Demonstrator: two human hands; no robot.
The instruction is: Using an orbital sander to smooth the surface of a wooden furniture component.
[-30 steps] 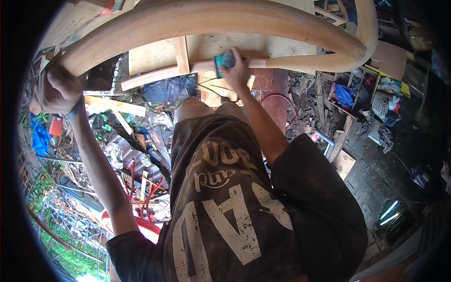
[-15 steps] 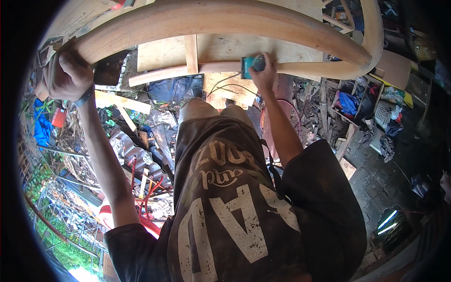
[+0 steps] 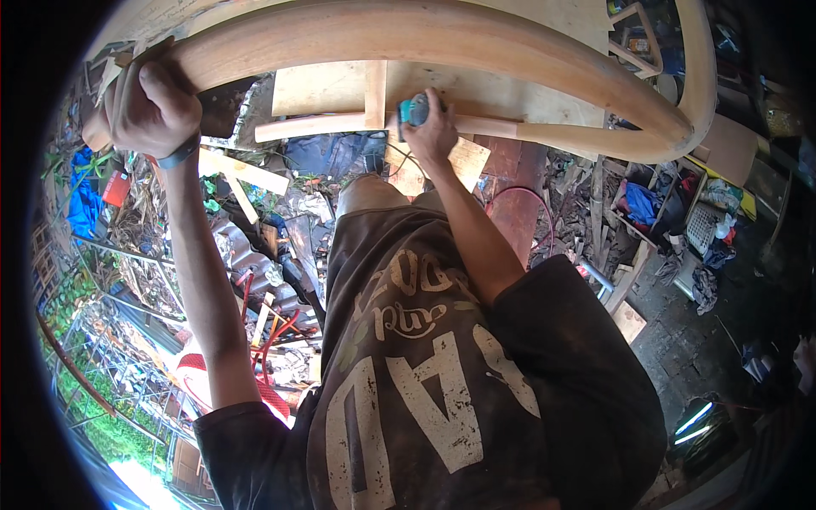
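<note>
Wooden curved beam (image 3: pixel 442 38) is clasped in the left hand (image 3: pixel 153 106)'s grip; right hand (image 3: pixel 433 132) clutches a teal tool (image 3: pixel 414 110).

The curved beam (image 3: pixel 442 38) is bare pale wood, sanded smooth with a matt, faintly satin face and soft grain streaks. The straight slat (image 3: pixel 331 126) beneath it is the same light wood, matt and clean, and the flat board (image 3: pixel 476 89) behind looks like raw plywood, dull and slightly rough. The small tool (image 3: pixel 414 110) under the right hand (image 3: pixel 435 132) has a teal plastic body with a mild sheen. The left hand (image 3: pixel 153 106) wears a dark matt wristband (image 3: pixel 180 155). The shirt (image 3: pixel 442 374) is dark, dusty cloth with cracked pale print
</note>
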